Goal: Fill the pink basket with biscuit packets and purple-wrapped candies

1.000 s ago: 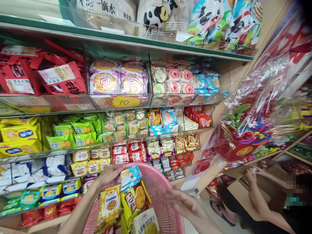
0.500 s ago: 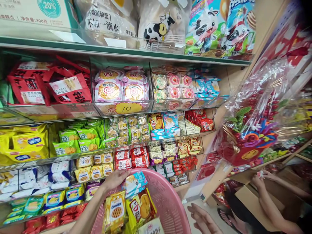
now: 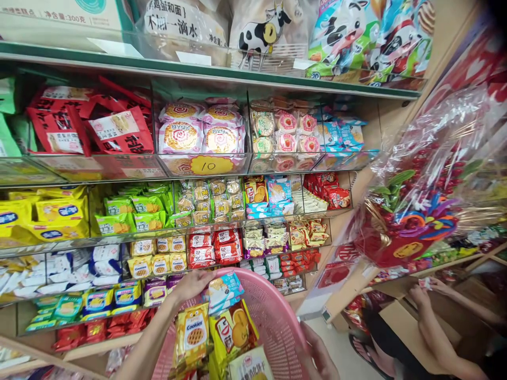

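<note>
A pink plastic basket (image 3: 279, 311) with perforated sides stands at the bottom centre, in front of the shelves. My left hand (image 3: 194, 285) is closed on its far left rim, the fingertips beside a blue biscuit packet (image 3: 225, 291). At the near right rim, my right hand (image 3: 317, 351) grips the basket from outside, partly cut off by the frame edge. Inside lie a yellow Cookies packet (image 3: 191, 333), a yellow-and-red biscuit packet (image 3: 234, 330) and a pale biscuit packet (image 3: 250, 365). Whatever lies beneath them is mostly hidden.
Shelves with clear dividers hold rows of packets, such as red bags (image 3: 119, 129) and green packets (image 3: 130, 211). A cellophane-wrapped decoration (image 3: 412, 221) juts out at right. Below it, another person's forearm (image 3: 431, 327) reaches over a cardboard box (image 3: 407, 330).
My right hand has moved from beside the basket onto its right rim. My left hand stays on the far rim. The view has shifted down slightly, and the packets remain in the basket.
</note>
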Available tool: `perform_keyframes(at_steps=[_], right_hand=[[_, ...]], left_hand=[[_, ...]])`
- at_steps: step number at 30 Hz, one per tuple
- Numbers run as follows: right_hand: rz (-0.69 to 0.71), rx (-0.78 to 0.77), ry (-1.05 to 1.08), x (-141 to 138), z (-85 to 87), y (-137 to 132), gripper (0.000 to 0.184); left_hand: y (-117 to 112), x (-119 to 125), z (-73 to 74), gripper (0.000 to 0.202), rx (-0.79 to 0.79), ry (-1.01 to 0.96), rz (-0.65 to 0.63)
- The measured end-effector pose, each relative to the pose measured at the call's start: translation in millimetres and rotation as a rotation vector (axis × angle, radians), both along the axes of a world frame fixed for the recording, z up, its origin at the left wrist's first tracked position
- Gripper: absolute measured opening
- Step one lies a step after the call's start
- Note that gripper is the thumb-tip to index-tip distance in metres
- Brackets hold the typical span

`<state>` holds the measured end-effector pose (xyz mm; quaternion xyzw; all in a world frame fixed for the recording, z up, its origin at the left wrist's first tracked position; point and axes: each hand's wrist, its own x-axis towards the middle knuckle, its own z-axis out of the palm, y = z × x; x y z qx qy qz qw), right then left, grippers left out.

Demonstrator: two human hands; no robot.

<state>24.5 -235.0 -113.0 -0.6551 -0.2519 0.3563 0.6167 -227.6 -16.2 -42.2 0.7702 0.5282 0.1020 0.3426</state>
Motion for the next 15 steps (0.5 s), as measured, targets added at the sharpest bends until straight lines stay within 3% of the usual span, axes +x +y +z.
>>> perform_keyframes(at_steps=[6,11,15], right_hand=[[0.167,-0.032,-0.266,22,4.6,13,0.061],[0.303,-0.060,-0.856,23,39.0,63,0.048],[0.542,-0.144,-1.046,0,64.9,109,0.043]], left_hand=[[-11,4,3.4,0.052,-0.008,0.000,0.023],[-17,9,4.1,0.051,0.008,0.009,0.026],[-22,11,6.2,0.052,-0.005,-0.005,0.017]])
